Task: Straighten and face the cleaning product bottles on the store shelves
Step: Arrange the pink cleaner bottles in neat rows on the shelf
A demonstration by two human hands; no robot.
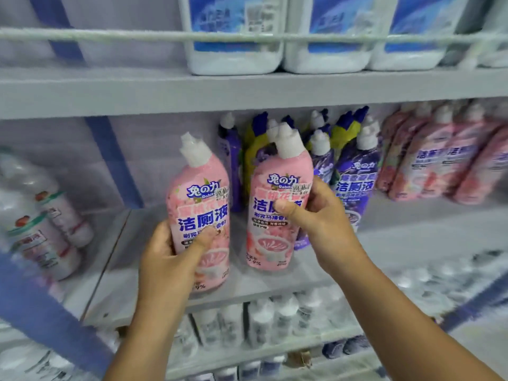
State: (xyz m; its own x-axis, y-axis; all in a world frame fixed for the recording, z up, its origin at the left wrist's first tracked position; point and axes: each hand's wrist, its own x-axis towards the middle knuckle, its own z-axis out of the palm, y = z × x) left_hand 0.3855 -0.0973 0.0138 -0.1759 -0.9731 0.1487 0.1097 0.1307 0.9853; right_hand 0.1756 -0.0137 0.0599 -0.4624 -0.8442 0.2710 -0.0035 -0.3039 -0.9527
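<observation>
- Left hand (167, 251) grasps one pink bottle (199, 215), centre frame, upright on the shelf (165, 292).
- Right hand (320, 215) grasps a second pink bottle (277, 215) just beside it.
- Purple bottles (354, 182) crowd behind; three white jugs (233, 37) stand above.

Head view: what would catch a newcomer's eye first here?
Two pink bottles at the middle shelf's front: the left hand grips the left pink bottle, the right hand grips the right pink bottle, labels facing out. Behind them crowd purple bottles; white jugs sit above.
</observation>
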